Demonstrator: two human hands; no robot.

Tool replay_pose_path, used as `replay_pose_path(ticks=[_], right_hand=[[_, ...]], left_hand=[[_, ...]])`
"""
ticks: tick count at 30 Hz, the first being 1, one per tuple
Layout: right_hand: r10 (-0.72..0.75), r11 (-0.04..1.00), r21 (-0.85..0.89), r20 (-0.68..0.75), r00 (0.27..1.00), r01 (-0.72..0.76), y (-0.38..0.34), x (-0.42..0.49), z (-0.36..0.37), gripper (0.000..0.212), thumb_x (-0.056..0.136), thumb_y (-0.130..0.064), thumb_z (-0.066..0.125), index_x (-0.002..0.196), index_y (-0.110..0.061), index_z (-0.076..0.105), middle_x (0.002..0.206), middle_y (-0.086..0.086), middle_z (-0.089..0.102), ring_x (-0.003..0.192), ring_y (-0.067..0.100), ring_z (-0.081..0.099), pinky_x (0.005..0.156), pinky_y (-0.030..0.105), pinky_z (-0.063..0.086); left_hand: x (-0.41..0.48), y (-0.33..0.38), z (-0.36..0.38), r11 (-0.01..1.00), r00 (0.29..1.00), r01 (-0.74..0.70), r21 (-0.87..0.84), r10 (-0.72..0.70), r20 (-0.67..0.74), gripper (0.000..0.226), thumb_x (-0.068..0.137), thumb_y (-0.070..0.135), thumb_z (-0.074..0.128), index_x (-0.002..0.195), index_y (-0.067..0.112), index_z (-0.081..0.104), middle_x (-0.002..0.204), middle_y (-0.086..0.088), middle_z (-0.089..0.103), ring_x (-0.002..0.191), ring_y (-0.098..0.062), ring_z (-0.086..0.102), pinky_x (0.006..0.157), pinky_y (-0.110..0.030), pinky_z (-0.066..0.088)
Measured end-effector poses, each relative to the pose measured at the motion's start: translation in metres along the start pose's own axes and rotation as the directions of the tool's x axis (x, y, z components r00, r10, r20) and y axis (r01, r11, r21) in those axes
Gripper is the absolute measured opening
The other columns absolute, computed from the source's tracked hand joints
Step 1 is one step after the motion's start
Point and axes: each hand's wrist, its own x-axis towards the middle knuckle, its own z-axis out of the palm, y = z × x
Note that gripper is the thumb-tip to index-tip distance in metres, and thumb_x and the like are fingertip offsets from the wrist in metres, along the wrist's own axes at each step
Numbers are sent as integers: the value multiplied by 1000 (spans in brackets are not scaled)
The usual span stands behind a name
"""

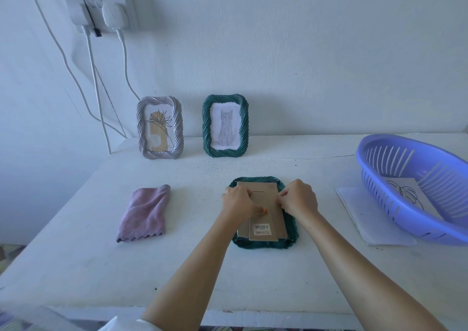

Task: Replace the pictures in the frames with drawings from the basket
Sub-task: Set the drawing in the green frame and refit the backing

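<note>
Head cam: green frame (266, 245) lay face down on the counter (192, 254), left of the basket (405, 219). Left hand (239, 201) gripped the backing (266, 199) edge, right hand (300, 199) pinched the opposite edge. Seemed like backing removal; next, lift it and grab a drawing (409, 191).

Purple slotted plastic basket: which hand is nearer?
Right. The right hand sits at the right edge of the face-down green frame, left of the purple slotted plastic basket. The left hand is on the frame's left edge, farther away.
</note>
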Motion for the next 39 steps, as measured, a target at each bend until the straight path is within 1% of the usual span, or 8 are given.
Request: replay_pose_path(ticks=[5,8,12,16,20,29,36,39], right_hand=[[1,1000,-3,-1,1000,-1,-1,-2,-1,12,84,-12,60,87,-5,70,84,10,70,70,24,63,48,19,39],[-1,1000,7,11,1000,1,-1,-2,-2,14,83,-13,63,92,-6,71,90,10,71,79,25,66,59,24,47],[-11,1000,3,15,1000,11,-2,-4,-3,13,83,-12,63,91,-6,72,93,10,72,82,26,66,64,27,51],[-16,1000,-5,12,1000,16,-4,-6,-4,12,82,-11,64,89,-5,72,92,10,72,82,27,67,68,30,53],[-9,1000,-6,9,1000,9,-5,-9,-6,12,81,-11,65,90,-7,73,93,10,72,83,28,67,67,29,52],[-13,1000,-21,4,1000,13,-7,-13,-7,14,83,-14,66,96,-11,73,99,9,72,89,28,66,65,26,46],[-33,999,11,58,998,32,-8,-15,-13,15,81,-12,68,94,-7,72,99,11,72,88,28,67,69,28,49],[-46,998,56,107,993,40,-7,-18,-22,16,79,-7,70,95,-4,71,100,13,71,83,27,65,74,30,51]], left_hand=[[1,1,1,1000,1000,11,-24,-11,-12,50,70,36,78,110,10,62,118,-8,58,116,-25,47,92,-34,44],[1,2,-1,998,999,46,-48,-46,-9,33,68,34,79,88,24,56,115,-7,58,116,-25,49,90,-34,46],[-1,0,-3,991,998,65,-119,-68,-17,69,72,29,77,130,11,43,131,-10,50,121,-25,46,89,-31,42],[-1,-4,-7,972,995,91,-218,-96,-13,71,78,18,72,138,8,35,133,-12,49,119,-26,49,85,-30,44],[0,-9,-9,948,992,117,-298,-126,-11,64,82,7,63,138,9,34,124,-15,55,110,-29,55,86,-38,52],[5,-15,-11,950,993,117,-290,-121,7,54,82,3,58,133,8,38,127,-14,54,112,-29,53,91,-44,52],[2,-19,-14,974,996,52,-221,-68,-63,47,85,4,61,130,6,49,128,-13,54,113,-28,55,87,-33,50],[-3,-23,-21,972,994,53,-228,-72,-76,39,82,8,68,119,5,59,119,-12,60,96,-25,61,70,-28,51]])
